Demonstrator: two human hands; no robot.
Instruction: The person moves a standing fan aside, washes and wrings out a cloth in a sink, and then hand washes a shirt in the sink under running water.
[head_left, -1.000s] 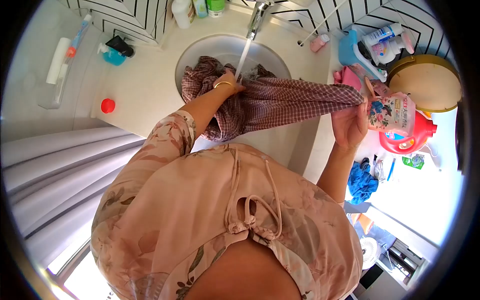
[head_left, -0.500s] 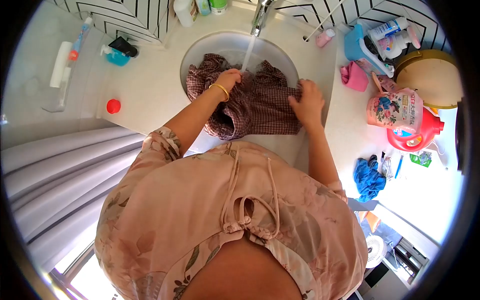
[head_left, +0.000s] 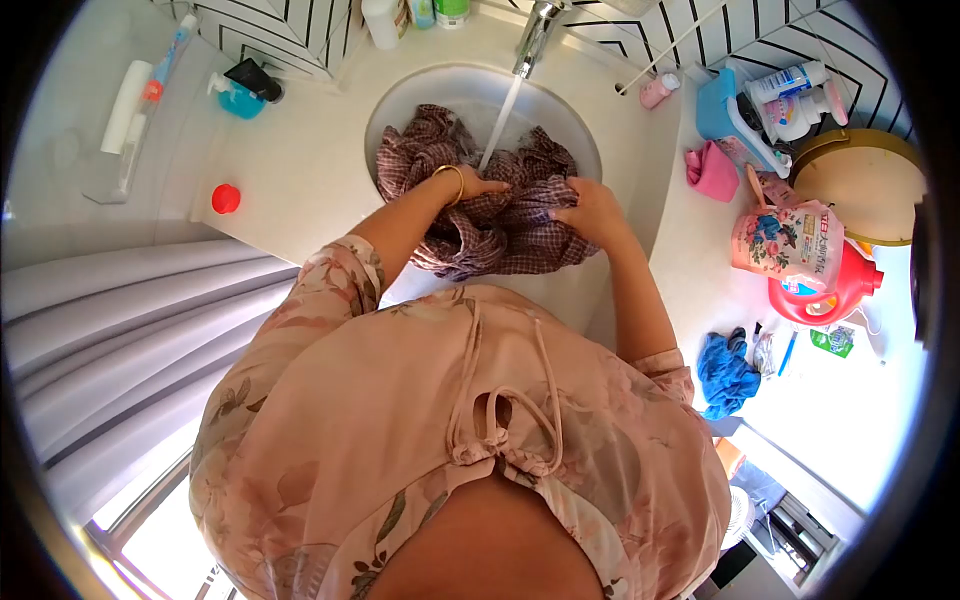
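Observation:
A dark red checked cloth garment [head_left: 540, 228] lies bunched in the round sink [head_left: 385, 110], its near part hanging over the front rim. Water runs from the faucet [head_left: 540, 35] onto the cloth and into the basin, where some water shows behind the folds. My left hand [head_left: 478, 186], with a gold bangle at the wrist, grips the middle of the garment just below the stream. At the right side of the sink, my right hand [head_left: 592, 212] holds a gathered fold between thumb and fingers. Some fingertips of both hands are hidden in the cloth.
On the left counter are a red cap [head_left: 226, 198] and a blue pump bottle [head_left: 238, 97]. To the right stand a blue basket [head_left: 722, 110] of bottles, a pink cloth [head_left: 712, 171], a detergent pouch [head_left: 785, 245], a red jug [head_left: 850, 285] and a blue cloth [head_left: 727, 372].
My right hand has moved inward to the left, bunching up the cloth that lay flatter before. My left hand has shifted slightly right and down on the garment.

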